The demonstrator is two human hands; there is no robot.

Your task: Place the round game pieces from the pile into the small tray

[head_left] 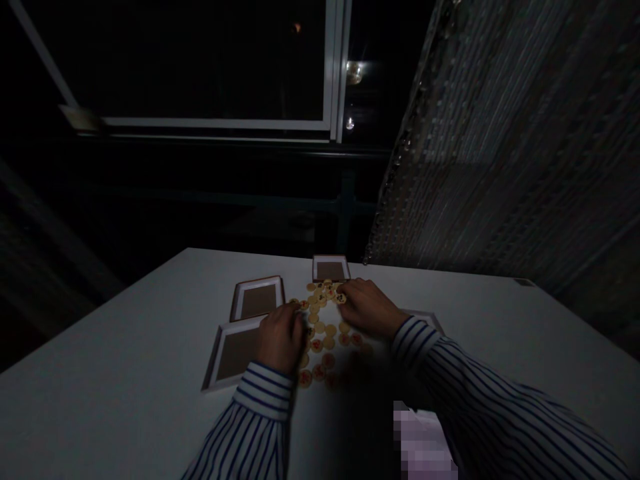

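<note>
Several round tan discs with red or dark marks lie scattered on a white table. My left hand rests knuckles-up at the left edge of the discs, fingers curled down onto them. My right hand lies palm-down on the right side of the pile, fingertips touching discs near the far end. Both arms wear striped sleeves. Whether either hand grips a disc is hidden in the dim light.
Three shallow white-rimmed trays with brown insides surround the discs: one near left, one further left, one small at the back. Another rim shows behind my right wrist. A dark window and a curtain stand beyond.
</note>
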